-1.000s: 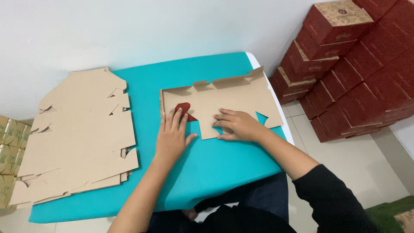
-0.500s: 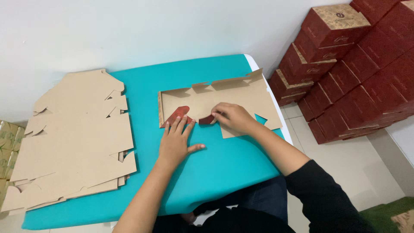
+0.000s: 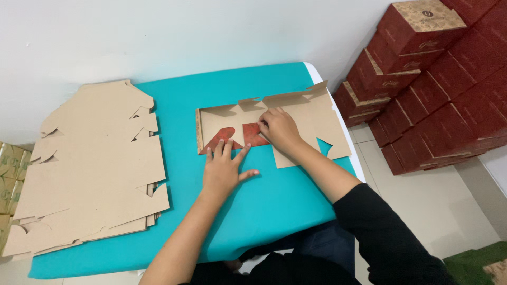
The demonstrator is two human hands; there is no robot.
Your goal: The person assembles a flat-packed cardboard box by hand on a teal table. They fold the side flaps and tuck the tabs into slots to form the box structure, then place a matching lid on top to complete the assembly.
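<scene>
left hand (image 3: 224,169) lies flat, fingers spread, on the matte die-cut cardboard blank (image 3: 311,124). right hand (image 3: 279,129) presses its red folded flap (image 3: 253,134) with fingers together, gripping nothing

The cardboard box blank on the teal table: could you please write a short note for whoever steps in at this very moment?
Left hand: flat, palm down on the teal table, fingertips on the near edge of the cardboard blank.
Right hand: pressing down a red-faced flap near the blank's middle.
A second red flap is already folded over beside it. The far edge flaps stand partly raised.
The blank is otherwise flat, not yet a box.
A stack of flat blanks waits to the left; finished red boxes are stacked on the floor to the right.
</scene>
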